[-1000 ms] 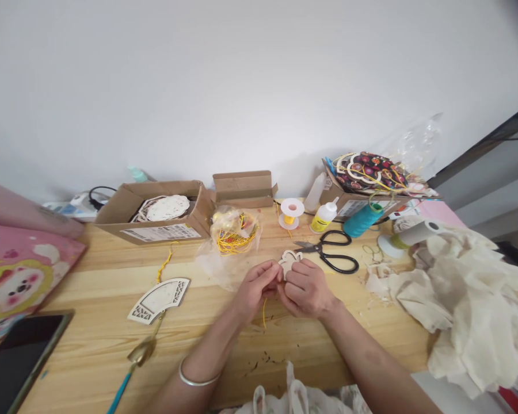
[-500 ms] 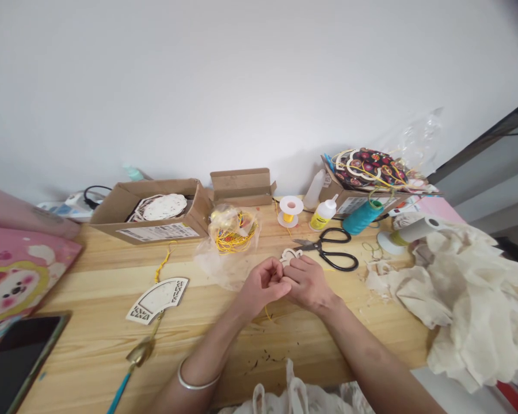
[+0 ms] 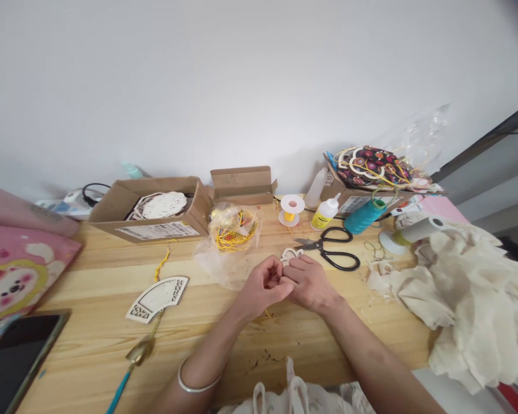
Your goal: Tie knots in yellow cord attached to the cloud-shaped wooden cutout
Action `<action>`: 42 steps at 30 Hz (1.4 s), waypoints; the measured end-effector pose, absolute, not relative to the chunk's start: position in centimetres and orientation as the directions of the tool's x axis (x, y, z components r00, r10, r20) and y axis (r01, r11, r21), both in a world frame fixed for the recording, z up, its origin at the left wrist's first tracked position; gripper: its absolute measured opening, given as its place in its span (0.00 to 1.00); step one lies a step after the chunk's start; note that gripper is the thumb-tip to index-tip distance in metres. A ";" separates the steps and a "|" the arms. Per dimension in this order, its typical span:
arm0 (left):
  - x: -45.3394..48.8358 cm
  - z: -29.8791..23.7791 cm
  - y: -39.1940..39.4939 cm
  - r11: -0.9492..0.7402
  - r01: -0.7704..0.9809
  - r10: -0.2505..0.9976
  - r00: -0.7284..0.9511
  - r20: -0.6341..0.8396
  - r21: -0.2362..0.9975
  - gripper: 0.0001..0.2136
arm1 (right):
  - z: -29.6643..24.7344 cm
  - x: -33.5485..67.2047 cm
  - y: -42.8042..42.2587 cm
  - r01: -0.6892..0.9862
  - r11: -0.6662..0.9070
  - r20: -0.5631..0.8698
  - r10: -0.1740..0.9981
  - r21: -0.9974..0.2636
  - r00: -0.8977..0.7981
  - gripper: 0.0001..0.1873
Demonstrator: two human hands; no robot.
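My left hand [image 3: 265, 283] and my right hand [image 3: 304, 280] meet over the middle of the wooden table, fingers curled and touching. A pale flower-shaped wooden frame [image 3: 290, 253] pokes out beyond my right hand's knuckles, and that hand is closed on it. My left thumb and fingers are pinched together; what lies between them is hidden. A bit of yellow cord [image 3: 268, 313] shows below the hands. Just past the wooden frame lie black-handled scissors [image 3: 328, 248], blades pointing left.
Behind stand a cardboard box [image 3: 190, 210], a bag of yellow cords [image 3: 233, 233], a spool [image 3: 291, 208], a glue bottle [image 3: 324, 214] and teal thread [image 3: 365, 215]. Crumpled cream cloth [image 3: 470, 299] fills the right. A fan-shaped wooden piece [image 3: 157, 298], spoon [image 3: 138, 351] and phone [image 3: 23, 362] lie left.
The hands stay together in nearly the same pose, with only slight finger movement. The camera view has shifted a little; nothing on the table has visibly moved.
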State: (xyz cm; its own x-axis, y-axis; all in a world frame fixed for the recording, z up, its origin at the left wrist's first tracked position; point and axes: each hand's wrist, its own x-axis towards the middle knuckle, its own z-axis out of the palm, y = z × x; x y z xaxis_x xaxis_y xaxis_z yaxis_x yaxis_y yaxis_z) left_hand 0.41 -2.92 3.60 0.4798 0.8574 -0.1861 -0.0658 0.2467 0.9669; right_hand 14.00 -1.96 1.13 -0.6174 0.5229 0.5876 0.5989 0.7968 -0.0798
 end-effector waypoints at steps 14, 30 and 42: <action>0.1 3.3 -2.7 0.225 -0.034 0.859 0.479 -0.181 0.974 0.08 | 0.9 13.9 -1.9 0.585 0.808 0.560 0.518 -0.071 -0.647 0.11; 0.2 3.7 -2.6 0.215 -0.086 0.882 0.446 -0.155 0.973 0.09 | 1.3 13.8 -2.0 0.606 0.793 0.585 0.522 -0.063 -0.621 0.09; 0.6 2.4 -2.4 0.258 -0.171 0.937 0.284 -0.203 0.951 0.17 | 3.1 13.9 -1.9 0.918 0.338 0.484 0.851 -0.207 -0.204 0.12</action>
